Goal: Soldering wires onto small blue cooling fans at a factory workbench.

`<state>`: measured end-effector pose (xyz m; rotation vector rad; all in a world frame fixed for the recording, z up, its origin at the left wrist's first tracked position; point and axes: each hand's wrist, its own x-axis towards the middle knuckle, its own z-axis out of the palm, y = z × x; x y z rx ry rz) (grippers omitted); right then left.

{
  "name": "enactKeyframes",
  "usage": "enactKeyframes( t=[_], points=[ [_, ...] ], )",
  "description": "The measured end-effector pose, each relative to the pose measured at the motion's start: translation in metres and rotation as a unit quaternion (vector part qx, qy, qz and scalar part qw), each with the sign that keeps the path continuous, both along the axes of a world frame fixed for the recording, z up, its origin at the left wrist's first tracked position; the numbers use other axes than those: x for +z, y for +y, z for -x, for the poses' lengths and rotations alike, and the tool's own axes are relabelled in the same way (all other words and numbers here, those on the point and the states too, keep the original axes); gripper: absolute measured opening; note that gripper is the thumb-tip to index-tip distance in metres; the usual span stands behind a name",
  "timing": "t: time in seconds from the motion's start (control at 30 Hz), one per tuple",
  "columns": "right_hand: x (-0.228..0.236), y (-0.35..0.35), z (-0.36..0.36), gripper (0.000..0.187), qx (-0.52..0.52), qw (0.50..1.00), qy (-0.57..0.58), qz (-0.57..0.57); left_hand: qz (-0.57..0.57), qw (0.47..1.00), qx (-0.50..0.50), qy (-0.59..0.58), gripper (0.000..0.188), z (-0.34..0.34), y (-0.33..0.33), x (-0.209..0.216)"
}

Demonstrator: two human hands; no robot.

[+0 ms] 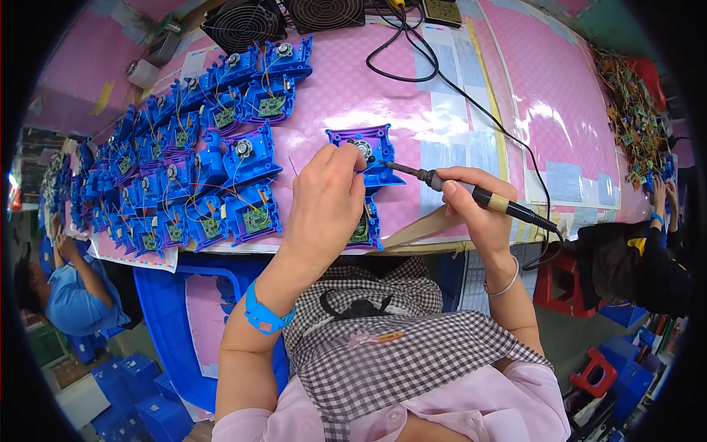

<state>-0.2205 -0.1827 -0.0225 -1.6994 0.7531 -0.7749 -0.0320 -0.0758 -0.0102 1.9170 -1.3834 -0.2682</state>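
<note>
Blue housing [383, 179], one, purple-edged, opened out: lying on the bench [324, 96] in front of the person, near its close edge. Fitted with a round speaker [364, 149] in the far section; a green circuit board [359, 231] in the near section, partly covered by the left forearm and hand.

Left hand [324, 195]: fingers bent and drawn together over the housing, beside the speaker; fingertips hidden, so whether they pinch anything cannot be told. Blue band [266, 318] at the wrist.

Right hand [482, 221]: closed round a soldering iron [499, 203], thumb and forefinger along the grip; iron slanted, its tip over the housing just right of the speaker, contact uncertain. Bracelet [504, 283] at the wrist.

Black cable [508, 133]: looped on the bench, running to the iron.

Further housings [250, 166]: many, in rows to the left, with speakers, green boards and thin wires.

Black fans [245, 26]: two, at the far edge.

Loose boards [630, 110]: heaped, far right.
</note>
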Motion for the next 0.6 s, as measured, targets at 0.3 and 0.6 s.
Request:
enactKeyframes(
  t=[0.3, 0.6],
  points=[
    [-0.0022, -0.0015, 0.0005, 0.018, 0.009, 1.000, -0.005, 0.022, 0.009, 1.000, 0.008, -0.028, 0.016, -0.0012, -0.0039, -0.0033],
    [0.0023, 0.0003, -0.0006, 0.016, 0.011, 1.000, -0.002, 0.017, 0.011, 1.000, 0.009, -0.014, 0.013, -0.0010, -0.0053, -0.0068]
  ],
)
